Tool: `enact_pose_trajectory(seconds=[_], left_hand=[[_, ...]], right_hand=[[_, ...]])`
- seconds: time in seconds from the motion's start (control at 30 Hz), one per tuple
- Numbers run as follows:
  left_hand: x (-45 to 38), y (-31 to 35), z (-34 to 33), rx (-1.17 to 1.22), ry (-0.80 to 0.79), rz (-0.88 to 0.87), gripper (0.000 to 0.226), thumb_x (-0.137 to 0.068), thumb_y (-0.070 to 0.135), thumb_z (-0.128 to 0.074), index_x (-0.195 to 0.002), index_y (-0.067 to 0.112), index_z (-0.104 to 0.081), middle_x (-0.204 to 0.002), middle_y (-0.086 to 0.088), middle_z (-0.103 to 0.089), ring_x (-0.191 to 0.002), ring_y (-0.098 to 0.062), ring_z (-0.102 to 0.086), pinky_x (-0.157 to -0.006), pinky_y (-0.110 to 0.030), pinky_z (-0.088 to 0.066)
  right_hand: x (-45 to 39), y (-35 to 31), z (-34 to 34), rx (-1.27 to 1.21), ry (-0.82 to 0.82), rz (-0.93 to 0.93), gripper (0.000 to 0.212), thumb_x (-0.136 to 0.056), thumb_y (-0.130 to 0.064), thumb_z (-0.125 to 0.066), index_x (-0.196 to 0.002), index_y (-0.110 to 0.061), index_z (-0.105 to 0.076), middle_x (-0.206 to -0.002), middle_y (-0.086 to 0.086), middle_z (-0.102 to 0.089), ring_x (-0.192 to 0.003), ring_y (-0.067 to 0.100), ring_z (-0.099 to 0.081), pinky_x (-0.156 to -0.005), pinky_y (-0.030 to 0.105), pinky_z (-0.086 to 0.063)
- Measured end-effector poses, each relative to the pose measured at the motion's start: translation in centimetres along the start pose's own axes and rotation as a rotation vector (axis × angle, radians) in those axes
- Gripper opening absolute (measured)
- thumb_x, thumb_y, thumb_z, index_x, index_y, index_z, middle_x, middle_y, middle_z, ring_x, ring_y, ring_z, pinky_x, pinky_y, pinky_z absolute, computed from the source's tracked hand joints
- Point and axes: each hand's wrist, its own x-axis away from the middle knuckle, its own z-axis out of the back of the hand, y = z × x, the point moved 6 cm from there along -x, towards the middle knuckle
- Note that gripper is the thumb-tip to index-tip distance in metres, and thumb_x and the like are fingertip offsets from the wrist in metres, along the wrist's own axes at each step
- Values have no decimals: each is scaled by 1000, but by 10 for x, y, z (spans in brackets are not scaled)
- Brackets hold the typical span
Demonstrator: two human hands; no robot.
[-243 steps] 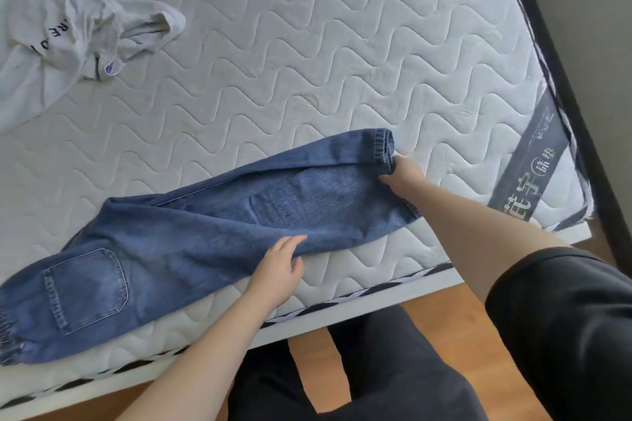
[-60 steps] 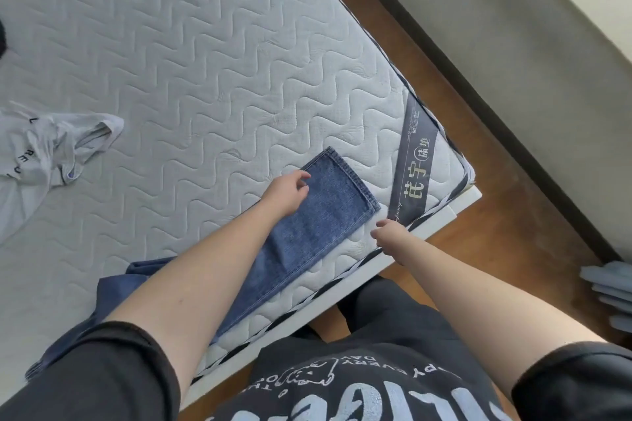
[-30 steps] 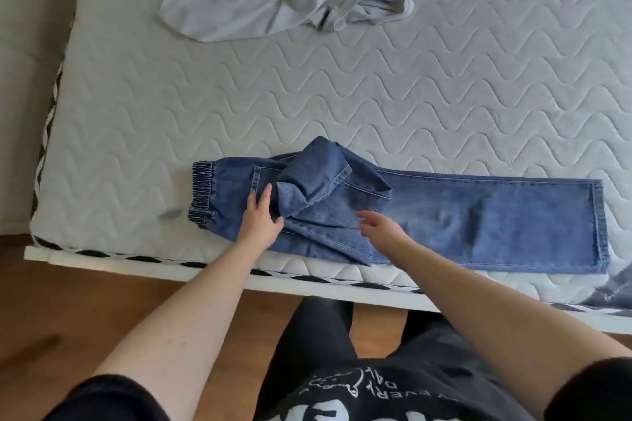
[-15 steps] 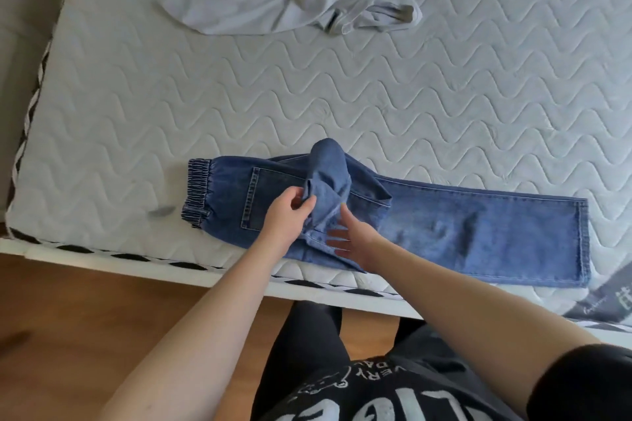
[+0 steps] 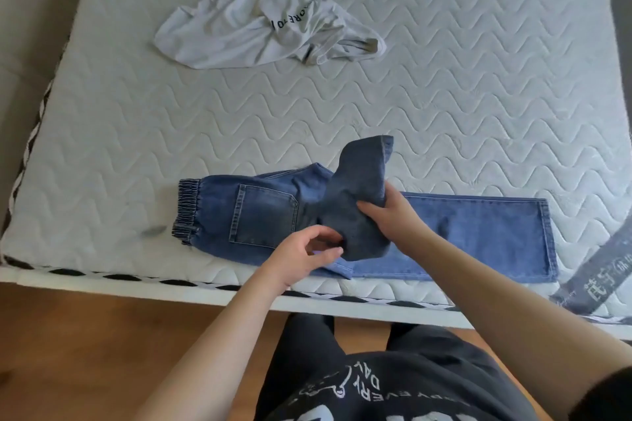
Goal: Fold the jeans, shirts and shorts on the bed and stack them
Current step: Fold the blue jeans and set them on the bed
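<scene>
Quilted white mattress [image 5: 444,79] spreads bare far and right; jeans [image 5: 266,215] lie along its near edge, crumpled shirt [image 5: 260,31] far. Right hand [image 5: 393,219] grips a raised denim fold; left hand [image 5: 301,256] pinches its lower edge.

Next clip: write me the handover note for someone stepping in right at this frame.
Right hand grips the raised, bunched leg of the jeans. Left hand holds the same bunch at its lower end.
The jeans lie lengthwise along the near edge of the mattress, other leg flat.
White shirt lies crumpled farther back.
Done: nothing folded yet.
Left: lay the leg flat, fold jeans, fold shirt, stack.
</scene>
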Motion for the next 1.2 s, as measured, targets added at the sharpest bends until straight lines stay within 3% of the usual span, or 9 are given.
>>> enact_pose_trajectory(seconds=[0.1, 0.17, 0.3, 0.43, 0.5, 0.67, 0.73, 0.93, 1.2], left_hand=[[-17, 23, 6, -19, 290, -28, 4, -96, 34, -61, -94, 36, -63, -91, 17, -68, -83, 9, -60, -77, -17, -47], [-33, 51, 0, -114, 378, -113, 17, -97, 30, -59, -112, 38, -54, -108, 19, -61, -91, 14, -55, -85, -15, -46], [-75, 104, -63, -384, 6, -228, 58, -92, 30, -67, -141, 30, -37, -117, 33, -41, -99, 36, -38, -80, 9, -28], [-119, 133, -122, -527, -224, -141, 24, -89, 39, -68, -111, 39, -59, -100, 24, -65, -94, 3, -61, -74, -8, -42], [-137, 147, -151, -521, -221, -168, 14, -87, 42, -67, -100, 43, -64, -97, 22, -70, -92, 3, -65, -77, -20, -48], [-170, 169, -234, -597, -233, -248, 30, -81, 43, -67, -102, 22, -69, -96, 5, -74, -94, -17, -68, -89, -43, -54], [-185, 171, -272, -627, -269, -256, 32, -80, 44, -65, -102, 22, -70, -96, 5, -74, -93, -16, -68, -87, -40, -54], [-238, 156, -372, -796, -294, -240, 18, -97, 26, -54, -99, 12, -65, -95, -6, -70, -93, -26, -64, -85, -39, -50], [-316, 133, -454, -1026, -237, -187, 15, -92, 31, -62, -101, 20, -69, -100, -2, -70, -94, -24, -62, -81, -35, -50]], right_hand=[[23, -11, 35, 210, -32, 84, 33, -86, -25, -63, -91, -56, -54, -89, -32, -65, -87, -14, -58, -70, 13, -41], [39, -10, 55, 310, -58, 127, 39, -88, -25, -63, -88, -62, -52, -86, -39, -62, -85, -19, -56, -67, 6, -40], [64, 6, 90, 379, -91, 157, 32, -91, -24, -61, -97, -55, -52, -87, -39, -62, -87, -19, -55, -70, 2, -40], [77, 37, 136, 313, 22, 138, 29, -88, -21, -59, -106, -43, -55, -88, -15, -69, -85, 1, -61, -70, 13, -46], [84, 58, 168, 282, 127, 106, 24, -87, -22, -59, -105, -37, -55, -88, -14, -68, -84, 7, -60, -65, 12, -41], [106, 120, 251, 337, 303, -57, 29, -85, -34, -68, -97, -22, -45, -81, -12, -54, -74, 12, -50, -59, 25, -34], [115, 145, 284, 315, 379, -117, 33, -84, -36, -71, -94, -24, -41, -75, -17, -48, -66, 2, -45, -54, 16, -29], [127, 228, 369, 281, 449, -323, 41, -82, -39, -75, -76, -23, -38, -68, -6, -47, -59, 10, -43, -51, 26, -28], [94, 328, 414, 149, 441, -415, 27, -89, -32, -69, -77, -16, -51, -68, -2, -52, -71, 22, -49, -56, 32, -33]])
